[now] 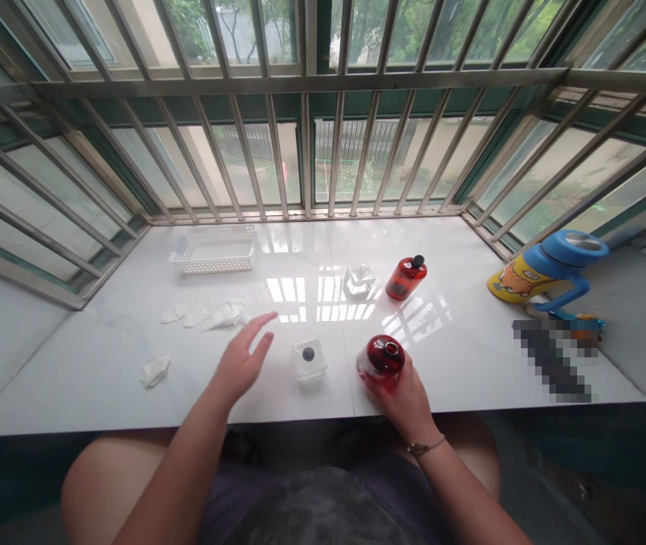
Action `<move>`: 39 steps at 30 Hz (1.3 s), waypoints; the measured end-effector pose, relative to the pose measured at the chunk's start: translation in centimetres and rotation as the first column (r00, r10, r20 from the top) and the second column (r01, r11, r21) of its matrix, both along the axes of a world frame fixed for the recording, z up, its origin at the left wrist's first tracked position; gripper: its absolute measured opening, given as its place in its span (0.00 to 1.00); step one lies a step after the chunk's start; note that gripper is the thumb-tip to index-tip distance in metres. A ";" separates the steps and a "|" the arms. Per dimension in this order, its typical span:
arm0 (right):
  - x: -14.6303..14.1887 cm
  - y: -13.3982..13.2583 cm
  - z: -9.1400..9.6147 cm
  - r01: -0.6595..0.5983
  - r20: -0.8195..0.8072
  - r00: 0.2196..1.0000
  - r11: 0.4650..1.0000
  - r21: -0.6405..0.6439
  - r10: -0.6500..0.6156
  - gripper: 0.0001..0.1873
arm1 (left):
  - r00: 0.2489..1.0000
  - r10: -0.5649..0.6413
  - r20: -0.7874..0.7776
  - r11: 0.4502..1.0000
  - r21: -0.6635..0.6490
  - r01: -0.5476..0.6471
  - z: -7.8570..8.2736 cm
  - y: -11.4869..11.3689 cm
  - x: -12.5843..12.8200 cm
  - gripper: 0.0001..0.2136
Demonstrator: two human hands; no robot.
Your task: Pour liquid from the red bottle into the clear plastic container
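Note:
My right hand (405, 397) is wrapped around the lower part of an open red bottle (382, 356) that stands near the front edge of the white sill (470, 363). My left hand (243, 359) hovers flat with fingers stretched out, just left of a small clear square container (309, 360) that has a dark round cap lying in it. A second red bottle (406, 277) with a black cap lies tilted farther back. Beside it sits a small clear glass dish (359, 279).
A white slotted plastic basket (214, 250) stands at the back left. Several crumpled white wipes (203, 316) and one more (155, 370) lie on the left. A blue and yellow children's cup (550, 272) lies on the right ledge. Metal window bars (305, 151) close off the back.

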State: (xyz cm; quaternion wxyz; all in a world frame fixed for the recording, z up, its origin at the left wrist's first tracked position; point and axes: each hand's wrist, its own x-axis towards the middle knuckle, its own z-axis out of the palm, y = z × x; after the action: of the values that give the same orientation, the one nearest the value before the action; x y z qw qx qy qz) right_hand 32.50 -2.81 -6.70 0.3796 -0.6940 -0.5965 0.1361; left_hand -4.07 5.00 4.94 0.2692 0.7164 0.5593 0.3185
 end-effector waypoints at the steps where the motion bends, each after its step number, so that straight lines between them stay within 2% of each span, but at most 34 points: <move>1: 0.0 0.0 0.0 0.000 0.000 1.000 1.000 -0.003 0.000 0.53 | 0.996 -0.088 0.023 0.996 -0.028 0.089 0.0 -1.1 1.6 0.24; 4: 0.0 -0.1 0.1 0.007 0.001 1.000 1.000 -0.011 -0.007 0.54 | 0.976 -0.217 0.023 0.975 -0.037 0.218 -1.3 -3.3 5.3 0.25; 8: 0.1 -0.1 0.1 0.007 0.002 1.000 1.000 -0.016 -0.007 0.54 | 0.985 -0.169 0.033 0.984 0.062 0.167 -3.8 -3.8 7.3 0.22; 11: 0.1 -0.1 0.2 0.009 0.000 1.000 1.000 -0.019 -0.009 0.54 | 0.988 -0.144 0.058 0.987 0.086 0.139 -4.7 -3.5 7.4 0.20; 18: 0.1 -0.2 0.3 0.011 -0.013 1.000 0.999 -0.039 -0.012 0.54 | 0.980 -0.116 0.161 0.993 -0.007 0.118 -3.5 -3.3 7.3 0.10; 21: 0.0 -0.2 0.3 0.015 -0.016 1.000 0.999 -0.042 -0.016 0.54 | 0.970 -0.030 0.242 0.996 -0.071 0.049 -3.3 -3.1 7.6 0.07; 25: 0.0 -0.2 0.4 0.016 -0.009 1.000 0.999 -0.044 -0.016 0.54 | 0.958 0.090 0.272 0.981 -0.189 -0.038 -3.1 -2.8 7.6 0.19; 27: 0.0 -0.1 0.4 0.010 -0.005 1.000 0.999 -0.042 -0.010 0.54 | 0.966 0.044 0.254 0.981 -0.196 0.007 -2.9 -2.7 7.2 0.25; 30: 0.0 -0.1 0.4 0.002 0.001 1.000 0.999 -0.037 -0.002 0.54 | 0.964 -0.068 0.258 0.980 -0.165 0.113 -2.9 -2.6 6.6 0.19; 32: 0.0 -0.1 0.3 -0.002 0.001 1.000 0.999 -0.036 0.002 0.54 | 0.960 -0.048 0.276 0.977 -0.185 0.102 -3.0 -2.7 6.3 0.16; 35: 0.0 -0.1 0.3 -0.002 -0.002 1.000 1.000 -0.031 0.002 0.54 | 0.958 0.013 0.286 0.976 -0.211 0.050 -3.0 -2.7 6.3 0.19; 37: -0.1 -0.2 0.3 0.001 -0.001 1.000 1.000 -0.026 -0.001 0.54 | 0.965 -0.014 0.263 0.978 -0.198 0.068 -2.9 -2.7 6.3 0.21; 39: 0.0 -0.2 0.3 0.002 0.002 1.000 1.000 -0.024 -0.002 0.53 | 0.971 -0.033 0.235 0.977 -0.199 0.081 -2.7 -2.6 6.4 0.18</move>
State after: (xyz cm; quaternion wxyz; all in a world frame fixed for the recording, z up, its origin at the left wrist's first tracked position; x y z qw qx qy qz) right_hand 32.46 -2.98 -6.44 0.3708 -0.6992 -0.5945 0.1423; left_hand 2.30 2.35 2.26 0.4144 0.6587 0.5334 0.3316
